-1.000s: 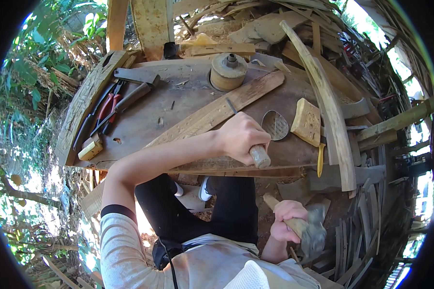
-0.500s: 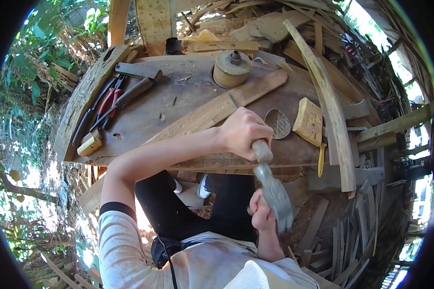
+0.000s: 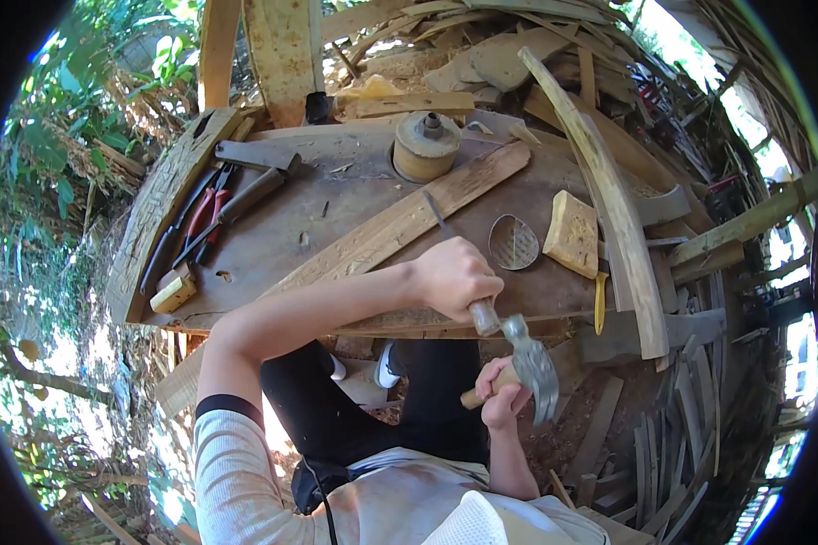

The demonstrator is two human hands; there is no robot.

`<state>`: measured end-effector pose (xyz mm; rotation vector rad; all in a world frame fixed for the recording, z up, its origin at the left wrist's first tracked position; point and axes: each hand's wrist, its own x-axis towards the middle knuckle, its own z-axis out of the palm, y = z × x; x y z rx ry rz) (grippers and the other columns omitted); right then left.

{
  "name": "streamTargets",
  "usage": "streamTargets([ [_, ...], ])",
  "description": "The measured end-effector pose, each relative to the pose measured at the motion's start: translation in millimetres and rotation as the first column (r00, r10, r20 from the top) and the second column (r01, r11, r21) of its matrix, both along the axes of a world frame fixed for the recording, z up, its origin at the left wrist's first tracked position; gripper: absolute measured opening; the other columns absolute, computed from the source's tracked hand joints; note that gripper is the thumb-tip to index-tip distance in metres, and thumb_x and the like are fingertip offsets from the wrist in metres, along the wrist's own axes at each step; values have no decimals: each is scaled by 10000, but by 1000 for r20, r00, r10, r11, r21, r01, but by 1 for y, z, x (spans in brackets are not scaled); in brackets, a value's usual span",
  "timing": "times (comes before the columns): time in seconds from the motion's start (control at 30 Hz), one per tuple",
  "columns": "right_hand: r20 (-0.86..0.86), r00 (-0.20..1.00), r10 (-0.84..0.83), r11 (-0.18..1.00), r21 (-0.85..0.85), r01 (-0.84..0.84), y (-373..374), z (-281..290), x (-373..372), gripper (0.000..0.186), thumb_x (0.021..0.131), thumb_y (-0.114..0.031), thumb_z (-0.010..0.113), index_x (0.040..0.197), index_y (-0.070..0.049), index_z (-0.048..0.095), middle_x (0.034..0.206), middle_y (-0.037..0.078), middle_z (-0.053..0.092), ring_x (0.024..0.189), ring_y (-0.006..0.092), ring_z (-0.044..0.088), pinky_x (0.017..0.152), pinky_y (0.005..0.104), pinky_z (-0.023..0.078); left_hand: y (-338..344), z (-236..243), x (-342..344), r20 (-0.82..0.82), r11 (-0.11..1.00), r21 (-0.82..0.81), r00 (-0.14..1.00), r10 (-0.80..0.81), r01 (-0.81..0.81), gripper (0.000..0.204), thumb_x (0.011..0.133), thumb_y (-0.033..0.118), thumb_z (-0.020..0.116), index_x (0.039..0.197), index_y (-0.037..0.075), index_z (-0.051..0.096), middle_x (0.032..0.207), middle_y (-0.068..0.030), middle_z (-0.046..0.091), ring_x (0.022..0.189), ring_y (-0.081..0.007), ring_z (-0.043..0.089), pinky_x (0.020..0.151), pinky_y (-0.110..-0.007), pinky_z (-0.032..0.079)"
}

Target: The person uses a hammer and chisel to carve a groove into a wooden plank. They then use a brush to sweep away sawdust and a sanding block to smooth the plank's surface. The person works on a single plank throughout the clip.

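Observation:
My left hand [image 3: 454,277] grips a chisel [image 3: 438,218] whose thin blade lies along a long wooden plank [image 3: 400,222] on the workbench [image 3: 309,209]. The chisel's handle end [image 3: 483,316] sticks out below my fist. My right hand [image 3: 498,402] holds a claw hammer [image 3: 529,359] by its wooden handle. The steel hammer head sits right against the chisel's handle end, just off the bench's near edge.
On the bench lie red-handled pliers [image 3: 202,218], a second hammer [image 3: 250,173], a round wooden block [image 3: 424,145], a wooden chunk [image 3: 573,233], an oval wire mesh piece [image 3: 513,242] and a long curved board [image 3: 600,182]. Scrap wood is piled behind and right.
My right hand has swung the hammer up from low beside my leg until its head meets the chisel's end. My left hand has stayed on the chisel.

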<state>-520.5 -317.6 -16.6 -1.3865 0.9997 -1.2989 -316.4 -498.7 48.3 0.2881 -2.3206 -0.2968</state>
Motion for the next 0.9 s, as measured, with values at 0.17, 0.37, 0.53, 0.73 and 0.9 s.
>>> streamTargets([
  [0.17, 176, 978, -111, 979, 187, 77, 9, -9, 0, 725, 981, -779, 486, 913, -57, 486, 639, 2, 459, 503, 88, 463, 449, 238, 364, 1, 3, 2, 49, 999, 18, 998, -30, 29, 219, 669, 258, 765, 702, 125, 593, 623, -53, 620, 600, -301, 651, 546, -437, 503],
  [0.37, 200, 968, -153, 975, 192, 114, 8, -8, -9, 680, 1000, -764, 469, 965, -85, 466, 622, 13, 420, 446, 115, 410, 416, 267, 361, 7, 20, 1, -116, 995, 85, 992, -44, 54, 183, 637, 228, 760, 714, 135, 622, 623, -41, 618, 586, -288, 645, 541, -415, 505],
  [0.53, 204, 970, -129, 991, 50, 121, 6, 22, -6, 712, 975, -786, 496, 963, -74, 462, 636, 20, 441, 458, 111, 418, 420, 262, 365, 8, 33, 4, -258, 990, 139, 966, 13, 24, 131, 639, 187, 744, 672, 130, 631, 615, -41, 627, 562, -283, 642, 534, -394, 505],
  [0.73, 265, 961, 80, 878, -476, 58, 9, 63, -2, 754, 925, -829, 517, 898, -77, 473, 623, 10, 453, 504, 141, 461, 464, 281, 377, 2, 43, 12, -306, 955, 235, 919, 248, -179, 119, 649, 117, 751, 643, 111, 632, 610, -62, 643, 552, -276, 652, 530, -370, 505],
  [0.9, -454, 881, -130, 954, -299, -14, -3, 71, 4, 570, 1079, -496, 477, 679, -91, 484, 624, 31, 477, 531, 202, 497, 508, 344, 347, 4, 42, 10, -321, 978, 181, 933, 161, -107, 120, 640, 127, 763, 657, 107, 645, 612, -60, 646, 554, -275, 651, 535, -370, 506],
])
